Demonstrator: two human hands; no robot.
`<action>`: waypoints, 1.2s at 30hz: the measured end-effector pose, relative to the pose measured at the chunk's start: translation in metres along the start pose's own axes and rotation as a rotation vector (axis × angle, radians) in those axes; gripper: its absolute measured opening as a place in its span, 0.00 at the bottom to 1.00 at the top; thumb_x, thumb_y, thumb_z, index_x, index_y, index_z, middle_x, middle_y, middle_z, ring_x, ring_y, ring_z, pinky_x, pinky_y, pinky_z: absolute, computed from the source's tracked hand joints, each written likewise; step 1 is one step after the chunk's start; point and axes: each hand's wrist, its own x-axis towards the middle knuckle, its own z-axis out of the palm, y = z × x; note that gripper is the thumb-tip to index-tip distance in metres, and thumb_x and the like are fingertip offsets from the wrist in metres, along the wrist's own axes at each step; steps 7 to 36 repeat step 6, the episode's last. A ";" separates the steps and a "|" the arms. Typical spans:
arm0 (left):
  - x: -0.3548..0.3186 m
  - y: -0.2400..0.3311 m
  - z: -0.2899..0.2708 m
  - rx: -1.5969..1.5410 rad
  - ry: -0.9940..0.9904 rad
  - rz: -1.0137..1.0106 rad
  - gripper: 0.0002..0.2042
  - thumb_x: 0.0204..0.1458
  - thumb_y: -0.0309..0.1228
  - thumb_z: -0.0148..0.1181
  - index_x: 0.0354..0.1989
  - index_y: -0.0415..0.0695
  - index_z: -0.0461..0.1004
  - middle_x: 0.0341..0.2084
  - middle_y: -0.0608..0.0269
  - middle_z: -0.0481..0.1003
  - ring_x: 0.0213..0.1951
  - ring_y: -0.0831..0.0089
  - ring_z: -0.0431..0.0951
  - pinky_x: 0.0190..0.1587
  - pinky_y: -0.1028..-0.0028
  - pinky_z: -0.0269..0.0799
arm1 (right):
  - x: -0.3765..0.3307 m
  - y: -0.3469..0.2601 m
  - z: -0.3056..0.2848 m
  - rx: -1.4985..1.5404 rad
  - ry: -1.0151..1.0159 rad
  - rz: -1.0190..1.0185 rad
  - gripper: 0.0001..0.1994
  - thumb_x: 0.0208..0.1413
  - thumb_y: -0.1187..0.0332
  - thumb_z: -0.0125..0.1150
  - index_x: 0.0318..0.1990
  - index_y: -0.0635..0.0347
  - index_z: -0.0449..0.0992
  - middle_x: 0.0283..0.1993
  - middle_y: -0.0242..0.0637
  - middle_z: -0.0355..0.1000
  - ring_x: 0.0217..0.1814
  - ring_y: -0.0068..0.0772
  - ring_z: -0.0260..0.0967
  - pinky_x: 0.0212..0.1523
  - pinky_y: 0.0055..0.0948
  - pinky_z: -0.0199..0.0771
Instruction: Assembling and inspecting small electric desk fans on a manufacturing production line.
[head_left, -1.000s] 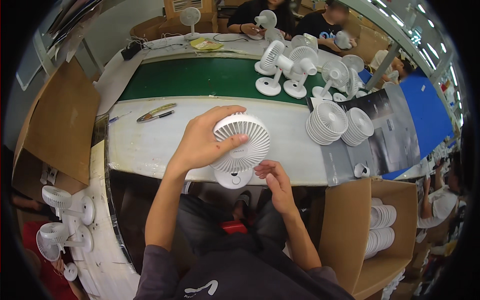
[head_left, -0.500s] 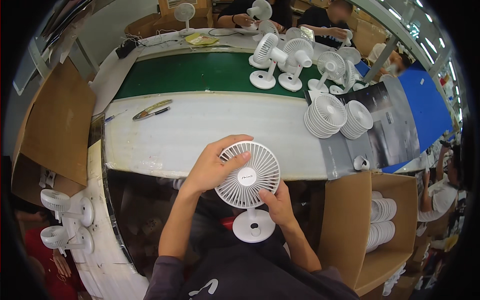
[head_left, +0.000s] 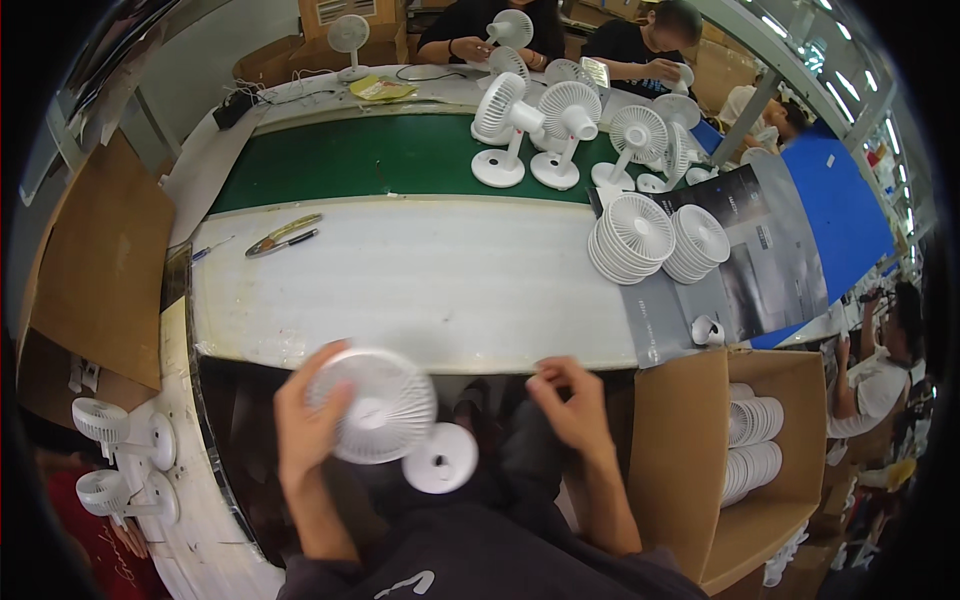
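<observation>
A white desk fan [head_left: 385, 410] with a round ribbed grille and a disc base hangs over my lap, tilted toward the left. My left hand [head_left: 312, 410] grips it by the left side of the grille, thumb across the front; the fan is slightly blurred. Apart from it, my right hand [head_left: 572, 405] is raised at the table's front edge, fingers curled and the thumb near the index finger. Nothing shows in that hand. The white worktop [head_left: 420, 290] lies just beyond both hands.
Pliers [head_left: 282, 236] lie at the worktop's left. Stacked fan grilles [head_left: 635, 240] stand on the right, with assembled fans [head_left: 568, 125] behind them on the green mat [head_left: 320, 160]. An open cardboard box [head_left: 675, 460] holding grilles is at my right; two fans [head_left: 125, 425] lie at my left.
The fan has moved left and tilted, carried by my left hand. My right hand has let go of the grille and now stands apart on the right.
</observation>
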 end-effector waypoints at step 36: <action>-0.062 0.003 -0.131 0.222 0.634 -0.003 0.24 0.57 0.33 0.59 0.62 0.39 0.68 0.54 0.48 0.75 0.53 0.58 0.76 0.63 0.60 0.65 | 0.039 0.052 -0.063 -0.106 0.190 0.137 0.12 0.54 0.74 0.62 0.46 0.67 0.76 0.32 0.38 0.75 0.32 0.26 0.69 0.37 0.21 0.72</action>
